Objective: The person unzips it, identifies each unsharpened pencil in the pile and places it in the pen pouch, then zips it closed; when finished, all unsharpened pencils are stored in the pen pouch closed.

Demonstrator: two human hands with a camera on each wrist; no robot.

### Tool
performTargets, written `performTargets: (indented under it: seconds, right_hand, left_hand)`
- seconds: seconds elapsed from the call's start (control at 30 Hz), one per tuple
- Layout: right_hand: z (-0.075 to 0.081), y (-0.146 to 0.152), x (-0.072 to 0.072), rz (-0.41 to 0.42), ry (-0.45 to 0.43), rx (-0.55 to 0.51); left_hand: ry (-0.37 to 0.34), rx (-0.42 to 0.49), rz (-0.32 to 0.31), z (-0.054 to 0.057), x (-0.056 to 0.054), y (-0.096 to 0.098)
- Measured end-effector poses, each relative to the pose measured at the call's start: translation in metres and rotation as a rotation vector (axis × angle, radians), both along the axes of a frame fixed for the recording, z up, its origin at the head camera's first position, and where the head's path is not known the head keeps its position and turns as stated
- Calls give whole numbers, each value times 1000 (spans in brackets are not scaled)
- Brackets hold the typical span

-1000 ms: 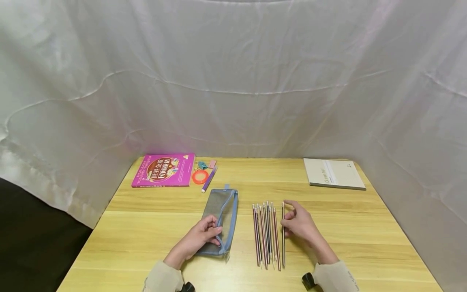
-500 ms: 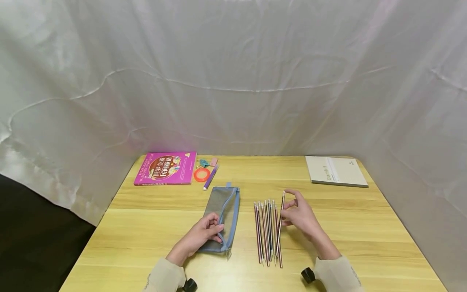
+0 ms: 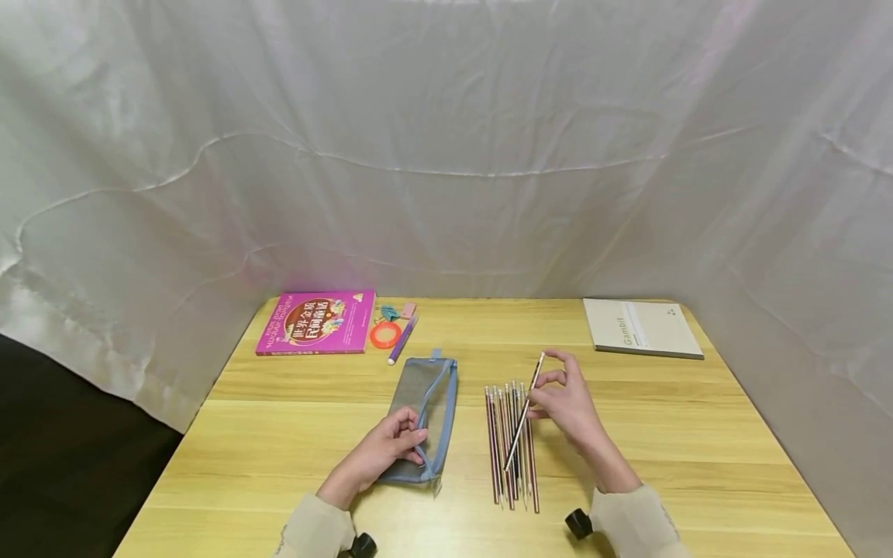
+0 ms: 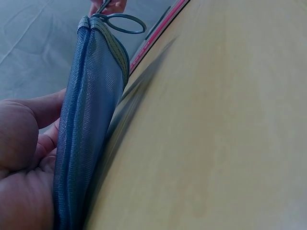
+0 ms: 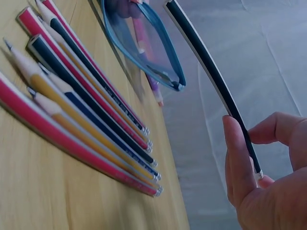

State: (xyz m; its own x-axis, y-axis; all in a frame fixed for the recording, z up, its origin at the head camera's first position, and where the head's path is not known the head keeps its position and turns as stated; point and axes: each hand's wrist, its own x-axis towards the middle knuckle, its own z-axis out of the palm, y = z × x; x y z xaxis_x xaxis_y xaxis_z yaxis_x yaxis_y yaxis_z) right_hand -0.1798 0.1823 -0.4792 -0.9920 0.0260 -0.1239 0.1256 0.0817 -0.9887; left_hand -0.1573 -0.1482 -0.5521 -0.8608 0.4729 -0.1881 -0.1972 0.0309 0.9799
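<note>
A grey mesh pencil case (image 3: 412,384) with blue zip edging lies unzipped on the table. My left hand (image 3: 377,452) grips the near side of its opening, thumb and fingers on the zip edge. In the right wrist view, a dark pencil (image 5: 206,62) with pale stripes is pinched between the thumb and fingers of my right hand (image 3: 570,399), near its eraser end. It is lifted and tilted above a row of pencils (image 3: 494,442). Those lie side by side, red, yellow and dark, erasers toward the far side; some are sharpened.
At the back left lie a pink book (image 3: 359,322), an orange tape ring (image 3: 375,344), a purple marker (image 3: 403,341), a teal clip-like item (image 3: 389,312) and a small pink block (image 3: 409,310). A pale notebook (image 3: 656,325) sits back right. Grey cloth surrounds the table.
My right hand has raised the dark pencil from the right of the row and moved it leftward, tilting it over the others. The left hand stays on the pencil case.
</note>
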Motion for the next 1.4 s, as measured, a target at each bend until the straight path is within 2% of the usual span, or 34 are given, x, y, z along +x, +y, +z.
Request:
performTargets:
  seconds: [0.53, 0.83, 1.1, 1.4]
  right_hand:
    - [-2, -34, -3, -14, 68, -93]
    - [-4, -56, -6, -8, 84, -106]
    - [-3, -67, -7, -12, 103, -101]
    - [-10, -82, -7, -18, 119, -115]
  left_hand:
    - [-14, 20, 9, -2, 2, 0]
    - [-40, 23, 37, -2, 1, 3]
    - [-32, 49, 10, 1, -3, 8]
    - [-44, 67, 31, -1, -3, 7]
